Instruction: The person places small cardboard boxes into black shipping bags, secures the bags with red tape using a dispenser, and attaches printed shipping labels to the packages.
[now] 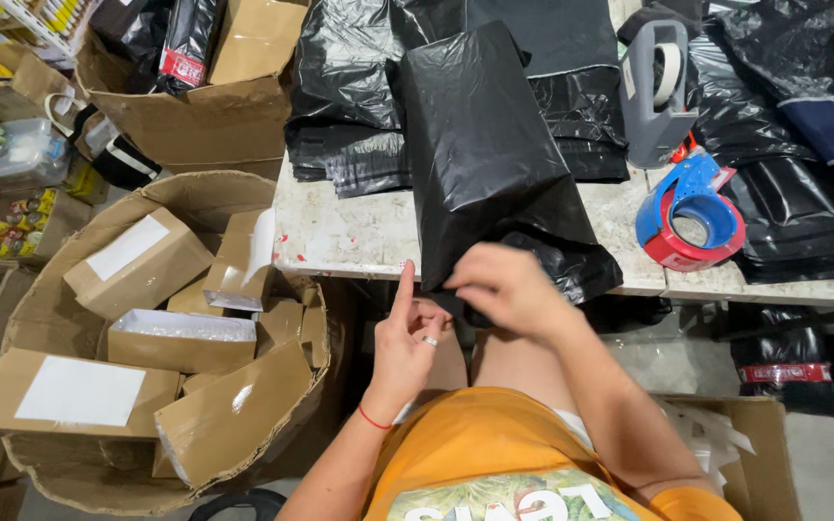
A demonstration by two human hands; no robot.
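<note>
Black plastic bag (489, 164) lies on the white surface (359, 236), its near end hanging over the edge by the person. Right hand (504, 285) pinches that end with closed fingers. Left hand (407, 333) touches it, one finger up, the others curled. It looks like closing the bag; the fold needs holding flat. Blue tape roller (692, 212) sits near.

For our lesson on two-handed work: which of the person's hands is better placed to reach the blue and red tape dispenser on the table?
Probably the right hand: it grips the black plastic parcel on the blue and red tape dispenser side. The left hand sits farther away, its index finger raised.
</note>
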